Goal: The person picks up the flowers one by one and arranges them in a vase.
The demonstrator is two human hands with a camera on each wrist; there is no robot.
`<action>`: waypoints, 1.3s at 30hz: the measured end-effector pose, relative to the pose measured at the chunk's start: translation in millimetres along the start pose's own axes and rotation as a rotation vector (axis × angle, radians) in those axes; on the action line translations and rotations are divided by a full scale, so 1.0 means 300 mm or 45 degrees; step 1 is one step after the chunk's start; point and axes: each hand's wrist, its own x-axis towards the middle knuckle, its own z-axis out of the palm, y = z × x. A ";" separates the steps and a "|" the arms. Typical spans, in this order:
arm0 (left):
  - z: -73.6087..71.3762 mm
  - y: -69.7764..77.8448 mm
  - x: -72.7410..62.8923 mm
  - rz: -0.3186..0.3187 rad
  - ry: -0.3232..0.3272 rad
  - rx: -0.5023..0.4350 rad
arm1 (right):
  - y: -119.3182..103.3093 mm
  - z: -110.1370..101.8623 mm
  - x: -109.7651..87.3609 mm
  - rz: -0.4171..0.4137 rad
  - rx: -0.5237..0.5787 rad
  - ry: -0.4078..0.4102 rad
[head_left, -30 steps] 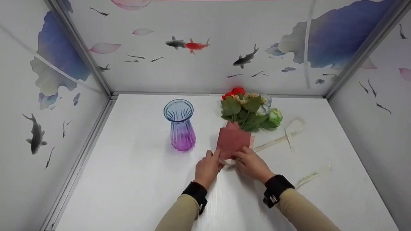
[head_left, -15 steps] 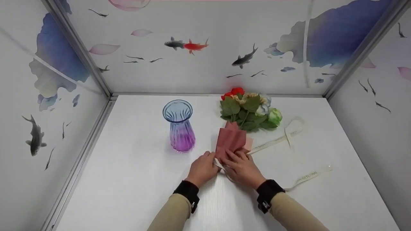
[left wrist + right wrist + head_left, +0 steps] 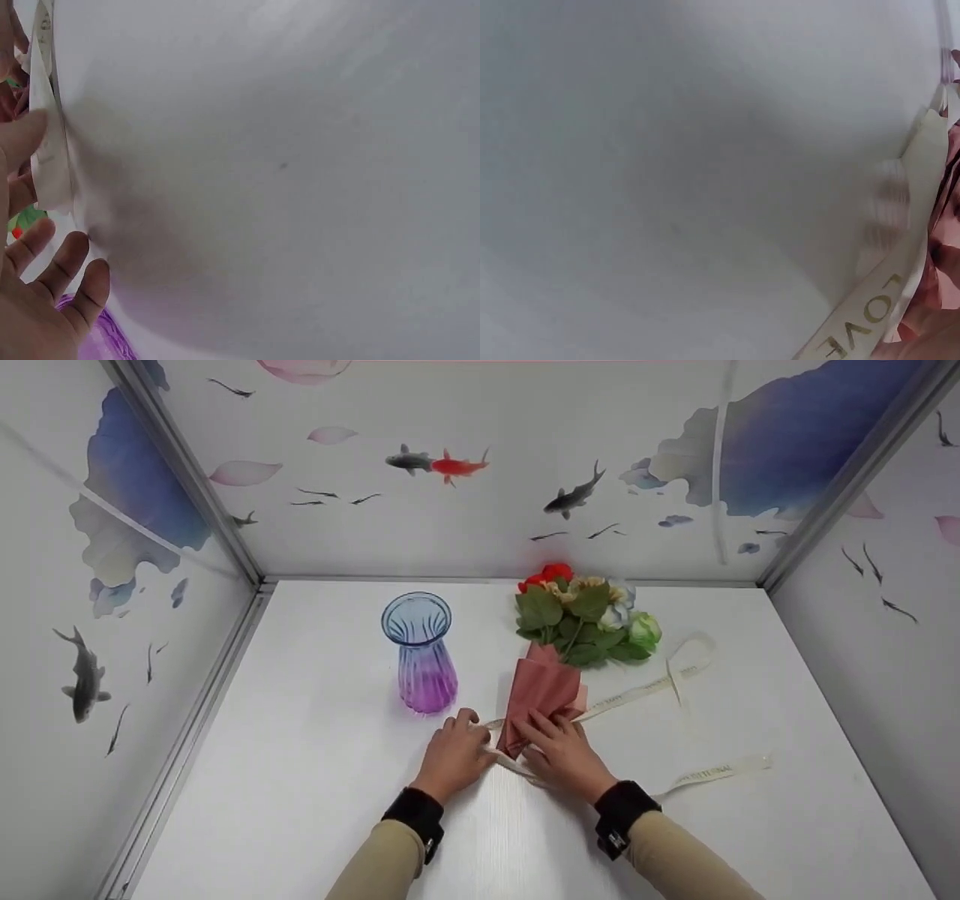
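Note:
A bouquet of artificial flowers (image 3: 574, 615) lies at the back, its stems wrapped in dusty-pink paper (image 3: 546, 686). My right hand (image 3: 570, 761) grips the lower part of the wrap, its fingers over the front. My left hand (image 3: 452, 754), just left of the wrap, pinches a cream ribbon (image 3: 51, 150) between thumb and forefinger; the other fingers are spread. In the right wrist view the ribbon (image 3: 866, 307), printed with LOVE, runs beside the wrap's lower end. The stem ends are hidden inside the paper.
A ribbed glass vase (image 3: 424, 660), blue above and purple below, stands upright left of the bouquet. Loose ribbon trails right across the white table (image 3: 300, 780), with a loop near the green flower. Printed panels (image 3: 450, 525) enclose the back and sides.
My left hand has moved left from the wrap, drawing ribbon out with it. My right hand has shifted onto the paper's front, and the paper's lower part is now gathered narrower.

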 end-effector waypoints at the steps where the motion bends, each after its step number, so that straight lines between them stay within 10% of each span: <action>1: 0.004 -0.002 -0.002 0.012 0.027 0.008 | -0.006 -0.001 0.002 0.010 0.001 -0.013; 14: 0.013 0.013 -0.018 0.277 0.018 0.147 | -0.060 -0.002 0.039 0.092 -0.125 -0.062; 30: 0.016 0.035 0.005 0.231 -0.041 0.005 | -0.033 -0.003 0.045 0.172 -0.150 0.230; 39: 0.018 0.049 0.020 0.270 -0.045 -0.052 | -0.035 -0.015 0.038 0.048 -0.120 0.296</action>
